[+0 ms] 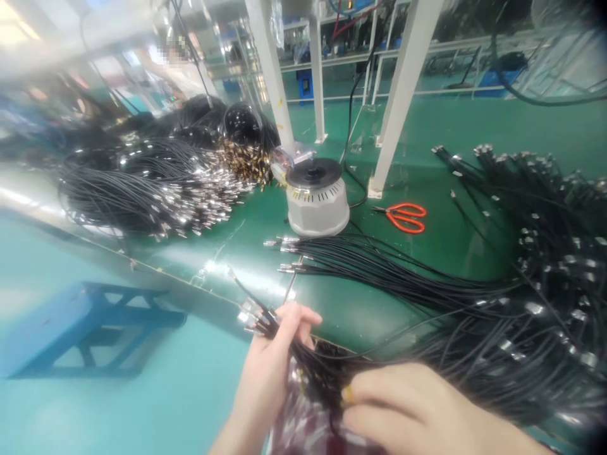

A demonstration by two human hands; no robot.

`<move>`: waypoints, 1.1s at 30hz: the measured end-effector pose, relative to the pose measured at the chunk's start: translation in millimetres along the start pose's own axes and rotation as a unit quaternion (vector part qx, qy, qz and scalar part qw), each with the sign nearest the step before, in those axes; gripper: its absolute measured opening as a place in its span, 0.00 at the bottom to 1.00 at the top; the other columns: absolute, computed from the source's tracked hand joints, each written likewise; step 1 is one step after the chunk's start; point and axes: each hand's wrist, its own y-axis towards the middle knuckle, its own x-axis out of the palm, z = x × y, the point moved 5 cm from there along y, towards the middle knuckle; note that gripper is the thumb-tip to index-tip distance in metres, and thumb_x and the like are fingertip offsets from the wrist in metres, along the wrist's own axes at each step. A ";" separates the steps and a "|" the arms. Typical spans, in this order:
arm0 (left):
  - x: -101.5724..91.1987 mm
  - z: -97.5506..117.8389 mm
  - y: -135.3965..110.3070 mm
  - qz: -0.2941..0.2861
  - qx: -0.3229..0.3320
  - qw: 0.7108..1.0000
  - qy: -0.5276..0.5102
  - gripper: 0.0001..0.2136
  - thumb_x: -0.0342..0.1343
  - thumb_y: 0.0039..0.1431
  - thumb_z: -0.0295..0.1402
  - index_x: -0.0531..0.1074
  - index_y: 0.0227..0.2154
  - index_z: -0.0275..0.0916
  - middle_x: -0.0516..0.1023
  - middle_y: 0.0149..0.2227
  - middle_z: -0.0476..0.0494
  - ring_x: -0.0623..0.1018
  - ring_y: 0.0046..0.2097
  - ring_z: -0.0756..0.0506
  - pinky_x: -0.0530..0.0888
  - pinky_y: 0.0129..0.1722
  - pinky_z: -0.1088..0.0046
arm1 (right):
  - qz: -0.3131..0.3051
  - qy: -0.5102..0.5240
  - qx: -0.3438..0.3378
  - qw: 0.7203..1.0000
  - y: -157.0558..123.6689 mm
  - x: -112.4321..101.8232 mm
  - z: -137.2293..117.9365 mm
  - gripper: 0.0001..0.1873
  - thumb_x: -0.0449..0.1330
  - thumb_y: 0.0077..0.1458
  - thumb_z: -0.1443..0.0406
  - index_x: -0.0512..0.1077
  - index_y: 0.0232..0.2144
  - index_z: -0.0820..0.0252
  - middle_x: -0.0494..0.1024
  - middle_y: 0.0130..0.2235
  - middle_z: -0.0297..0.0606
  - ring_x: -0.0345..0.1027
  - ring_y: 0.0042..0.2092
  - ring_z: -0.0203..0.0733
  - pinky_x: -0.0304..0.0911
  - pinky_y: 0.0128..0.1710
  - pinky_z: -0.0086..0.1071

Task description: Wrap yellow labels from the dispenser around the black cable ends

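Note:
My left hand (272,360) is wrapped round a bundle of black cables (310,363), and their silvery connector ends (256,316) stick out past the thumb. One cable end rises apart from the rest. Lower right, my right hand (412,404) has its fingers bent and closed at the same bundle, with a yellow covering on one fingertip. What exactly lies between those fingertips is partly hidden. Just beyond my hands, another row of black cables (379,268) lies along the green table (246,253), silvery ends pointing left.
A large cable pile (512,303) covers the right side. Orange-handled snips (405,218) lie beside a white, round machine (317,199) with a black top. Coiled cables (156,183) fill the left. White posts (403,95) rise behind. A blue stool (90,328) stands on the floor.

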 end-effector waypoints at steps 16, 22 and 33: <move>-5.9 4.9 -5.6 -0.096 0.025 0.995 0.005 0.13 0.60 0.52 0.43 0.73 0.28 0.36 0.70 0.29 0.48 0.69 0.34 0.51 0.65 0.36 0.78 | 0.145 0.181 0.245 0.941 24.4 35.4 32.1 0.22 0.58 0.52 0.74 0.62 0.49 0.52 0.76 0.35 0.29 0.73 0.35 0.38 0.69 0.37 0.31; -4.2 4.3 -3.8 -0.029 0.048 0.998 -0.002 0.12 0.64 0.49 0.41 0.72 0.30 0.38 0.71 0.32 0.49 0.70 0.36 0.51 0.65 0.38 0.77 | 0.210 0.165 0.248 0.931 15.2 36.4 37.2 0.25 0.57 0.54 0.72 0.56 0.53 0.52 0.74 0.36 0.32 0.73 0.35 0.37 0.68 0.35 0.32; 20.9 4.0 -14.3 -0.066 -0.022 0.991 -0.112 0.10 0.62 0.51 0.35 0.68 0.28 0.35 0.74 0.22 0.47 0.75 0.28 0.49 0.70 0.32 0.75 | 0.144 0.383 0.312 0.857 8.0 9.5 58.5 0.11 0.52 0.66 0.62 0.58 0.50 0.53 0.75 0.35 0.32 0.71 0.38 0.37 0.66 0.42 0.32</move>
